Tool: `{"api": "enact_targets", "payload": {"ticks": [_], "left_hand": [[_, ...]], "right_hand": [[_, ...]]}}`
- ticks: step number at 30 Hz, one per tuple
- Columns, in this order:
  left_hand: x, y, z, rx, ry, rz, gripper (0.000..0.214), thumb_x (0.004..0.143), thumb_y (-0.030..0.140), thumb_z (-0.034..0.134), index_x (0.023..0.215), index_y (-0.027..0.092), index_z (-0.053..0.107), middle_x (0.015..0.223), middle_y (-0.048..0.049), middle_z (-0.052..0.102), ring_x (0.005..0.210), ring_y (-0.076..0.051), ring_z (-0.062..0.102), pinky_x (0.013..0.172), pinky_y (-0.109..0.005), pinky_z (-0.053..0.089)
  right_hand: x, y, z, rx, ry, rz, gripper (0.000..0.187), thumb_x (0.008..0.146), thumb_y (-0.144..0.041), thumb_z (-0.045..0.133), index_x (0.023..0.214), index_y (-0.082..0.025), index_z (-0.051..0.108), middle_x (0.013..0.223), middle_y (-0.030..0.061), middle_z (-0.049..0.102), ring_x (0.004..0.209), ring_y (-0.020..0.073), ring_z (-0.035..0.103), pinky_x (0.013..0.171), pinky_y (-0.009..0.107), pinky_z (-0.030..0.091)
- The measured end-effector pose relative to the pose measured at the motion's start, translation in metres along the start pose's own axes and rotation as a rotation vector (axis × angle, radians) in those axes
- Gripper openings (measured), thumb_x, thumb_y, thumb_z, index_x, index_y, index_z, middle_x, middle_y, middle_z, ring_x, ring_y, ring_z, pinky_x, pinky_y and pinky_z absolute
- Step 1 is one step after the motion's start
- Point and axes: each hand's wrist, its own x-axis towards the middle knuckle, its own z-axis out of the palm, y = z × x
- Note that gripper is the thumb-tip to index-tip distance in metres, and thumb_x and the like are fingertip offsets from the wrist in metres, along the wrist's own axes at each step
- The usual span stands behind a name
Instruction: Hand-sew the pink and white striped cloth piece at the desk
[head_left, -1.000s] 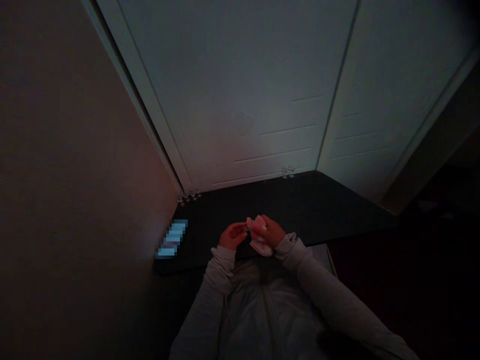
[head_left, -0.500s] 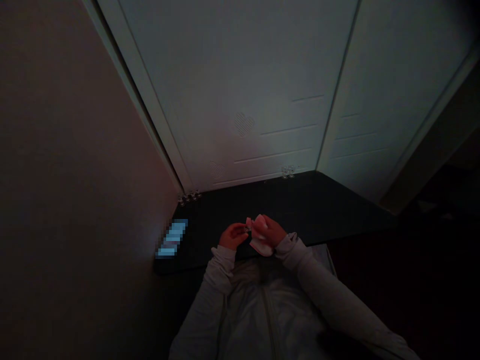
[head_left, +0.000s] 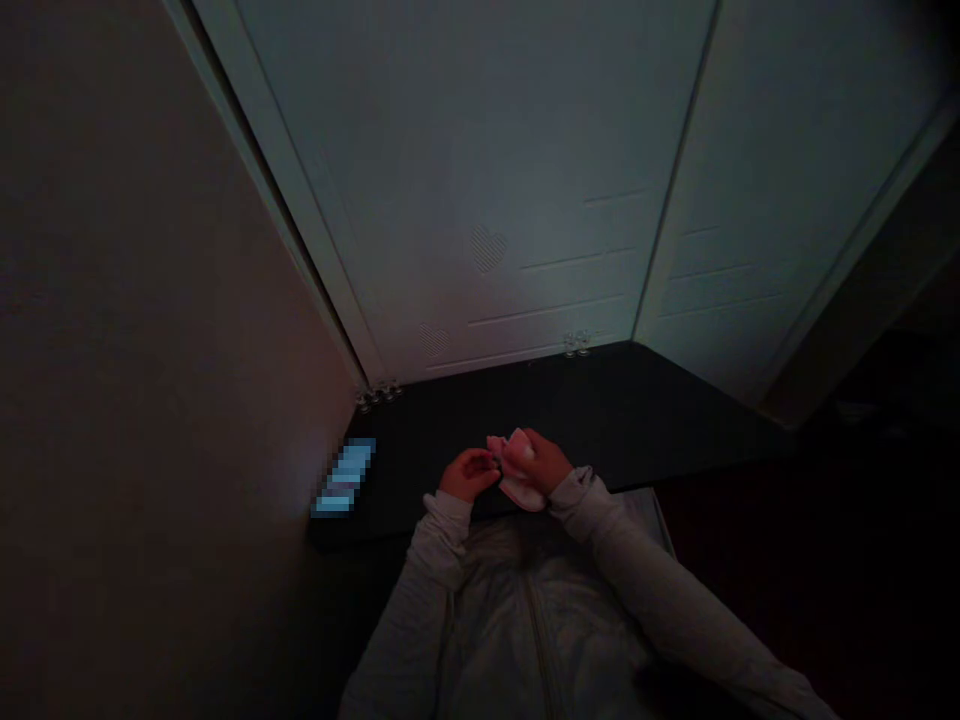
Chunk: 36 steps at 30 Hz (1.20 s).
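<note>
Head view shows the right hand clamped around a pink cloth above the dark desk. Left hand pinches its near corner, fingers together. It looks bunched, partly worked; too dim to tell more.

Both hands meet over the desk — glowing screen left, panelled doors behind.

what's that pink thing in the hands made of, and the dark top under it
The pink thing looks like soft cloth or tissue: it bunches and folds limply in the right hand, with the left hand pinching its edge. The light is too dim to tell which. The dark tabletop looks hard, flat and matte, perhaps laminate or painted wood; it shows no sheen or grain.
</note>
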Motion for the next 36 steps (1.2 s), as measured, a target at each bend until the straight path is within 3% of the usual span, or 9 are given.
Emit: {"api": "enact_targets", "payload": {"ticks": [7,14,18,21,24,27,36], "left_hand": [[-0.002,0.005,0.003,0.009,0.014,-0.012,0.033,0.044,0.015,0.071,0.073,0.014,0.056,0.068,0.0001,0.06,0.067,-0.012,0.056,0.073,-0.031,0.043],[0.003,-0.003,-0.002,-0.055,0.061,0.036,0.033,0.046,0.017,0.07,0.076,0.014,0.057,0.075,-0.0011,0.061,0.07,-0.012,0.056,0.072,-0.029,0.043],[0.007,-0.009,-0.004,-0.135,0.108,0.017,0.034,0.047,0.023,0.07,0.078,0.014,0.057,0.076,-0.0023,0.061,0.067,-0.012,0.056,0.064,-0.028,0.045],[0.008,-0.01,-0.004,-0.196,0.144,-0.02,0.037,0.046,0.027,0.071,0.078,0.013,0.057,0.073,-0.0024,0.061,0.061,-0.011,0.056,0.059,-0.027,0.045],[0.007,-0.009,-0.002,-0.223,0.157,-0.036,0.038,0.046,0.029,0.071,0.077,0.013,0.057,0.07,-0.0022,0.061,0.057,-0.011,0.056,0.057,-0.026,0.045],[0.006,-0.006,-0.001,-0.226,0.142,-0.033,0.036,0.048,0.028,0.07,0.078,0.013,0.058,0.071,-0.0025,0.062,0.057,-0.009,0.056,0.056,-0.024,0.044],[0.004,-0.001,0.0,-0.221,0.142,-0.053,0.036,0.046,0.03,0.071,0.075,0.013,0.059,0.065,-0.001,0.061,0.052,-0.007,0.054,0.051,-0.021,0.043]], "right_hand": [[0.001,0.0,-0.001,0.053,-0.011,-0.031,0.031,0.075,-0.045,0.036,0.069,-0.016,0.047,0.063,-0.0012,0.047,0.059,0.0105,0.042,0.054,0.022,0.032],[0.003,0.004,0.001,0.322,-0.012,0.052,0.043,0.075,-0.052,0.03,0.074,-0.015,0.052,0.072,0.0026,0.055,0.066,0.0133,0.048,0.063,0.026,0.037],[0.005,0.003,-0.003,0.488,-0.086,0.068,0.044,0.074,-0.052,0.035,0.083,-0.014,0.055,0.079,0.0049,0.058,0.073,0.0163,0.051,0.067,0.029,0.038],[0.006,0.002,-0.008,0.557,-0.159,-0.005,0.037,0.072,-0.046,0.042,0.084,-0.015,0.057,0.085,0.005,0.059,0.081,0.0181,0.051,0.074,0.03,0.037],[0.006,0.001,-0.01,0.549,-0.188,-0.06,0.03,0.072,-0.038,0.043,0.085,-0.015,0.058,0.088,0.0044,0.058,0.084,0.0174,0.05,0.077,0.029,0.036],[0.005,0.003,-0.009,0.487,-0.203,-0.021,0.029,0.072,-0.035,0.043,0.087,-0.015,0.056,0.083,0.0034,0.058,0.076,0.015,0.051,0.07,0.027,0.038],[0.007,0.007,-0.005,0.242,-0.178,-0.009,0.02,0.069,-0.033,0.047,0.07,-0.014,0.054,0.064,-0.0014,0.052,0.06,0.0103,0.046,0.056,0.022,0.035]]}}
